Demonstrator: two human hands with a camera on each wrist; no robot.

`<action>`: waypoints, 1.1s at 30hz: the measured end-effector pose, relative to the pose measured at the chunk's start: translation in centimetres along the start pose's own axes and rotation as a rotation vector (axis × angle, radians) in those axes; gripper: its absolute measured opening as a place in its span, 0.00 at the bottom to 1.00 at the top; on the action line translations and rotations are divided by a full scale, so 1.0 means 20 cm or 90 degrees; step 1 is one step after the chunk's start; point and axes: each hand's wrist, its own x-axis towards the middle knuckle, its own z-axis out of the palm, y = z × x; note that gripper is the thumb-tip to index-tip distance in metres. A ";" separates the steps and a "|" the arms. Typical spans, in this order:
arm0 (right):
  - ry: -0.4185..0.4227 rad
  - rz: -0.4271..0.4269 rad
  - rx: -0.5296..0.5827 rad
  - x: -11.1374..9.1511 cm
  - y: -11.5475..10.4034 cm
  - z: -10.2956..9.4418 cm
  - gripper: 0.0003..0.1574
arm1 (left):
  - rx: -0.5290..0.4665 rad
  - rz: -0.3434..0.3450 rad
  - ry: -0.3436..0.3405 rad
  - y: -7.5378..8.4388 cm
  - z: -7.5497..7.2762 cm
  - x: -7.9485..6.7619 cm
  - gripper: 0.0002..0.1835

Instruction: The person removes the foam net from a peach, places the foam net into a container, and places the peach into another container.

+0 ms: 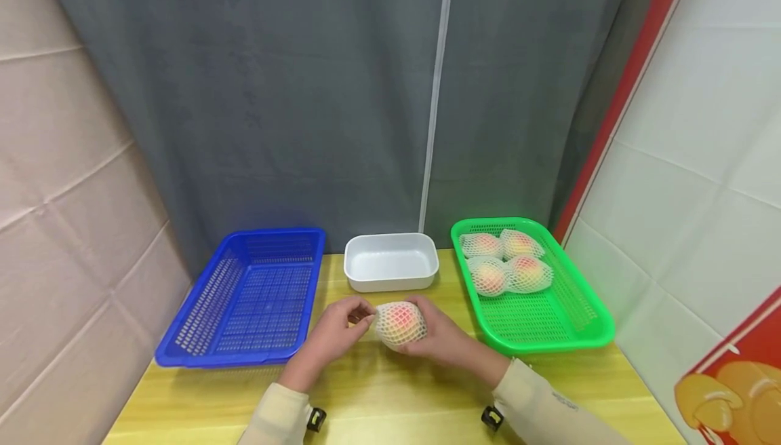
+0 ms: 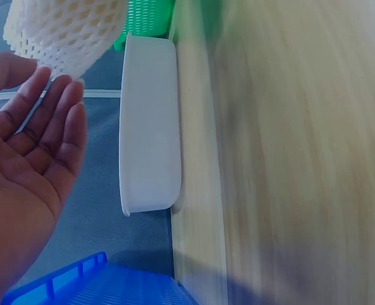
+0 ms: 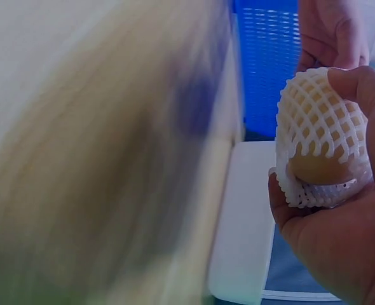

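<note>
In the head view my right hand grips a red-and-yellow peach wrapped in a white foam net. The peach is held above the table in front of the white tray. From the right wrist view, the thumb lies over the foam net and the fingers curl beneath; part of the bare fruit shows through the net's opening. My left hand is at the other end, its thumb and forefinger pinching the net's edge. The left wrist view shows its other fingers loosely bent below the net.
A blue basket with nothing visible inside stands on the left. The white tray sits at the back middle. On the right, a green basket holds several net-wrapped peaches. A grey curtain hangs behind the wooden table.
</note>
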 end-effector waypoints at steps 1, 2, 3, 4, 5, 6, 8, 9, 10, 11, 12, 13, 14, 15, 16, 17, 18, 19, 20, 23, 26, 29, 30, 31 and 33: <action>0.001 -0.004 -0.004 -0.01 -0.01 -0.01 0.57 | -0.003 0.003 0.002 0.00 0.00 0.00 0.04; 0.002 -0.007 -0.007 -0.01 -0.03 -0.02 0.57 | -0.006 0.006 0.006 0.01 0.00 0.00 0.03; 0.004 -0.008 -0.010 -0.01 -0.03 -0.03 0.57 | -0.010 0.008 0.010 0.01 -0.01 0.00 0.04; 0.005 -0.013 -0.014 -0.01 -0.04 -0.04 0.56 | -0.016 0.012 0.016 0.01 -0.01 0.00 0.03; 0.006 -0.018 -0.017 -0.01 -0.05 -0.05 0.56 | -0.023 0.018 0.023 0.02 -0.01 0.00 0.02; 0.008 -0.024 -0.020 -0.01 -0.05 -0.06 0.56 | -0.031 0.021 0.030 0.02 -0.01 0.00 0.02; 0.011 -0.032 -0.026 -0.01 -0.07 -0.08 0.56 | -0.054 0.032 0.044 0.03 -0.02 0.00 0.02; 0.012 -0.037 -0.030 -0.01 -0.07 -0.08 0.57 | -0.071 0.036 0.047 0.04 -0.02 0.00 0.02; 0.010 -0.042 -0.032 -0.01 -0.08 -0.09 0.57 | -0.089 0.041 0.049 0.04 -0.03 0.00 0.02; 0.008 -0.048 -0.033 -0.01 -0.10 -0.10 0.56 | -0.105 0.044 0.048 0.05 -0.03 0.00 0.04; 0.004 -0.052 -0.035 -0.01 -0.11 -0.11 0.56 | -0.122 0.044 0.044 0.05 -0.03 0.01 0.04; 0.001 -0.057 -0.040 -0.01 -0.11 -0.11 0.55 | -0.139 0.048 0.039 0.06 -0.03 0.01 0.05; -0.003 -0.060 -0.045 -0.01 -0.12 -0.12 0.55 | -0.155 0.049 0.031 0.07 -0.04 0.01 0.06; -0.008 -0.062 -0.050 -0.01 -0.13 -0.12 0.55 | -0.166 0.053 0.024 0.07 -0.04 0.01 0.08; -0.011 -0.063 -0.056 -0.01 -0.14 -0.12 0.54 | -0.175 0.057 0.017 0.07 -0.04 0.02 0.09; -0.012 -0.064 -0.060 -0.02 -0.15 -0.13 0.54 | -0.183 0.060 0.011 0.07 -0.04 0.02 0.11; -0.013 -0.062 -0.062 -0.02 -0.15 -0.13 0.54 | -0.190 0.065 0.006 0.07 -0.04 0.02 0.12; -0.014 -0.062 -0.063 -0.02 -0.15 -0.13 0.54 | -0.197 0.070 0.001 0.07 -0.04 0.02 0.14; -0.014 -0.064 -0.063 -0.02 -0.16 -0.13 0.54 | -0.202 0.075 -0.003 0.08 -0.03 0.02 0.16; -0.013 -0.073 -0.062 -0.02 -0.17 -0.13 0.54 | -0.219 0.087 -0.018 0.08 -0.03 0.02 0.20; -0.016 -0.083 -0.063 -0.02 -0.18 -0.13 0.53 | -0.229 0.091 -0.040 0.09 -0.03 0.02 0.25; -0.019 -0.088 -0.061 -0.02 -0.18 -0.13 0.53 | -0.235 0.087 -0.064 0.09 -0.03 0.03 0.29; -0.019 -0.088 -0.062 -0.02 -0.18 -0.13 0.53 | -0.234 0.088 -0.069 0.09 -0.03 0.03 0.29; -0.021 -0.088 -0.064 -0.02 -0.18 -0.13 0.53 | -0.232 0.090 -0.074 0.09 -0.03 0.02 0.30; -0.023 -0.091 -0.068 -0.02 -0.19 -0.13 0.53 | -0.223 0.093 -0.080 0.10 -0.03 0.02 0.31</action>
